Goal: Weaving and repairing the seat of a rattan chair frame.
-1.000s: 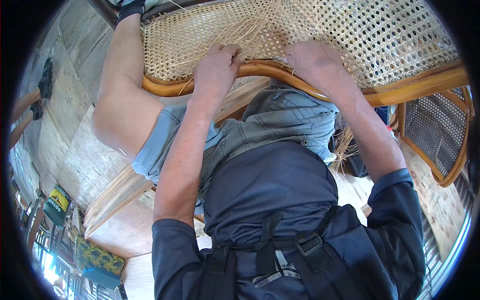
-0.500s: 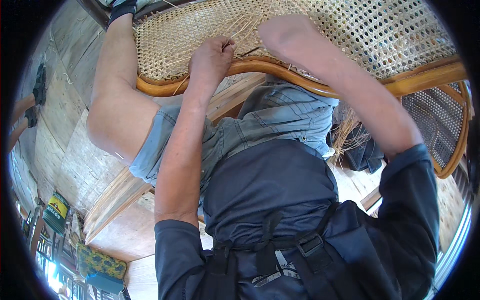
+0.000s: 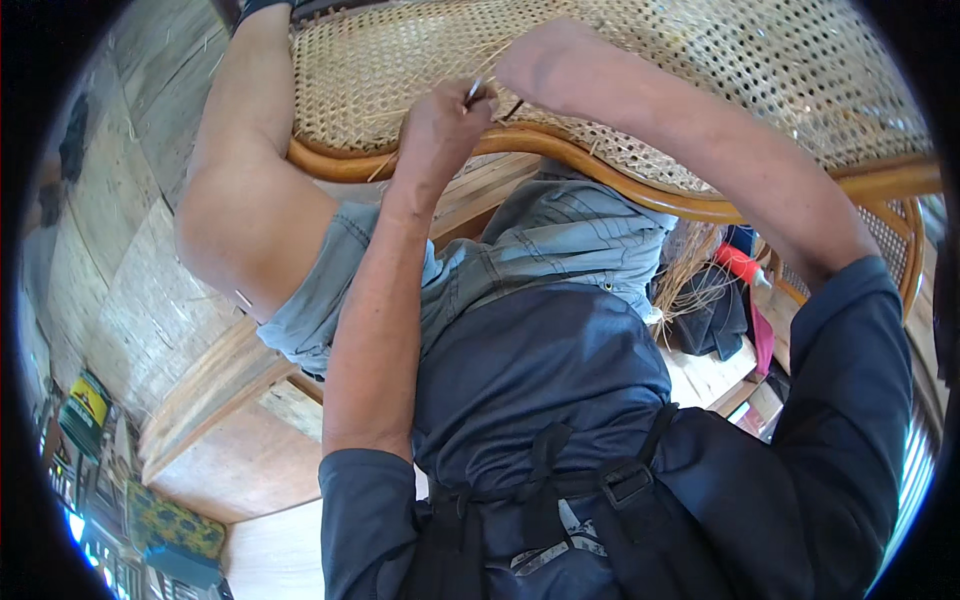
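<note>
A woven cane panel (image 3: 380, 75) in a curved, glossy brown wooden frame (image 3: 345, 167) lies across my lap at the top of the view. Over its near edge my left hand (image 3: 440, 130) is closed, with a thin pale strip (image 3: 473, 91) pinched between thumb and fingers. My right hand (image 3: 545, 65) is curled just to the right, above the weave. Its fingers are turned away and mostly hidden. Below it shows a thin dark rod (image 3: 513, 108); what the hand grips is not plain. Loose cane strands (image 3: 483, 52) lie on the panel between the hands.
By my right hip lie a bundle of loose cane strands (image 3: 690, 285), a red bottle (image 3: 738, 263) and a dark cloth or bag (image 3: 712, 325). Another cane-filled frame (image 3: 912, 255) stands at the right. A green and yellow can (image 3: 86, 410) is at lower left, on the plank floor side.
The view has shifted, bringing the red bottle into sight. My right hand has moved slightly nearer the left one. A pale strip now shows in my left hand's pinch.
</note>
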Available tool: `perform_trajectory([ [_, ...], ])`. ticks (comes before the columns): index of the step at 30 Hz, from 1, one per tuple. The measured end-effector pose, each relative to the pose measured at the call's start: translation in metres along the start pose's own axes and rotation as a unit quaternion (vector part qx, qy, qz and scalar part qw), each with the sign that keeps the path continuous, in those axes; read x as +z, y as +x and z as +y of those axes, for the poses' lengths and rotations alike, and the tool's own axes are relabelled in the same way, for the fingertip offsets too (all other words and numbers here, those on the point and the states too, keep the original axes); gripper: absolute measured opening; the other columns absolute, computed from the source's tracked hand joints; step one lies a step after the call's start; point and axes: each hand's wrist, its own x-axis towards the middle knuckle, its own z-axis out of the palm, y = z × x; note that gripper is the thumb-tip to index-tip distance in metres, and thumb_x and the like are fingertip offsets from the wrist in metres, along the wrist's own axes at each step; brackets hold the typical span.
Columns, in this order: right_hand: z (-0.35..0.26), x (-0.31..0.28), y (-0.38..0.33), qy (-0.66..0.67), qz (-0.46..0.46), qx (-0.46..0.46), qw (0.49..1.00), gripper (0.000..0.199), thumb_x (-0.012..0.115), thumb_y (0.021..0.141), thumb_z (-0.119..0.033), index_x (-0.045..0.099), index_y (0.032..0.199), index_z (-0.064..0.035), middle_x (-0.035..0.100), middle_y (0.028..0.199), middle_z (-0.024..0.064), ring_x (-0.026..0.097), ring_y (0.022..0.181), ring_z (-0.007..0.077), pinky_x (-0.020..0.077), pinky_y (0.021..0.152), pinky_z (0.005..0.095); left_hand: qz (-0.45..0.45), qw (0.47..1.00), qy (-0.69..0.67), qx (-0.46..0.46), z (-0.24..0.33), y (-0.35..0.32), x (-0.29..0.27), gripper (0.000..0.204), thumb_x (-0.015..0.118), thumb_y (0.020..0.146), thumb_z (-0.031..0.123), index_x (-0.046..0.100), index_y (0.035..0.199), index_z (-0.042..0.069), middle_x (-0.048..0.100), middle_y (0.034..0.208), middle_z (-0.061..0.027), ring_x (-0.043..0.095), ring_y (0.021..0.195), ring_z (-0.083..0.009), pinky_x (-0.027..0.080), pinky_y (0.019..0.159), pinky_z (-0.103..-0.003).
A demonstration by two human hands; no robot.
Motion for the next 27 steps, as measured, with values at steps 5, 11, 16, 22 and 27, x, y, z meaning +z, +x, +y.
perform_trajectory([
  [5,0.025,-0.085,-0.059,-0.040,0.001,0.020,0.999,0.011,0.059,0.078,-0.005,0.058,0.069,0.0024,0.052,0.057,0.0079,0.053,0.056,0.0170,0.0429,0.051,0.0321,-0.001,0.998,0.056,0.036,0.014,0.002,0.007,0.021,0.060,0.084,0.019,0.064,0.094,0.000,0.059,0.067,-0.0037,0.053,0.064,-0.0124,0.043,0.062,-0.029],
  [11,0.012,0.044,-0.196,0.421,0.110,0.116,0.893,0.025,0.050,0.090,-0.025,0.061,0.091,-0.0015,0.059,0.076,0.0121,0.058,0.071,0.0223,0.0455,0.066,0.0331,-0.091,0.988,0.127,0.019,0.014,-0.015,-0.013,0.021,0.058,0.084,0.017,0.063,0.097,0.001,0.064,0.091,-0.0138,0.061,0.083,-0.0226,0.047,0.075,-0.032],
  [16,-0.064,0.220,-0.299,0.817,0.000,0.391,0.425,0.018,0.059,0.089,-0.024,0.064,0.086,-0.0070,0.052,0.061,-0.0052,0.041,0.049,0.0011,0.0314,0.044,0.0165,-0.115,0.978,0.168,0.044,0.033,-0.012,-0.002,0.019,0.057,0.087,0.012,0.063,0.100,0.001,0.064,0.093,-0.0130,0.060,0.085,-0.0214,0.045,0.078,-0.029],
  [22,-0.133,0.342,-0.267,0.710,0.104,0.521,0.462,0.022,0.055,0.087,-0.022,0.061,0.085,-0.0008,0.057,0.063,0.0050,0.053,0.053,0.0158,0.0432,0.052,0.0294,-0.132,0.965,0.222,0.033,0.043,-0.006,0.000,0.017,0.057,0.087,0.011,0.063,0.100,0.001,0.062,0.092,-0.0119,0.059,0.085,-0.0203,0.045,0.079,-0.029],
  [27,-0.146,0.341,-0.262,0.487,0.267,0.523,0.646,0.016,0.058,0.084,-0.016,0.062,0.090,-0.0018,0.060,0.081,0.0179,0.057,0.080,0.0361,0.0457,0.071,0.0412,-0.131,0.952,0.265,0.075,0.040,-0.009,-0.005,0.015,0.060,0.084,0.008,0.064,0.098,0.002,0.062,0.090,-0.0118,0.060,0.085,-0.0218,0.047,0.078,-0.030],
])
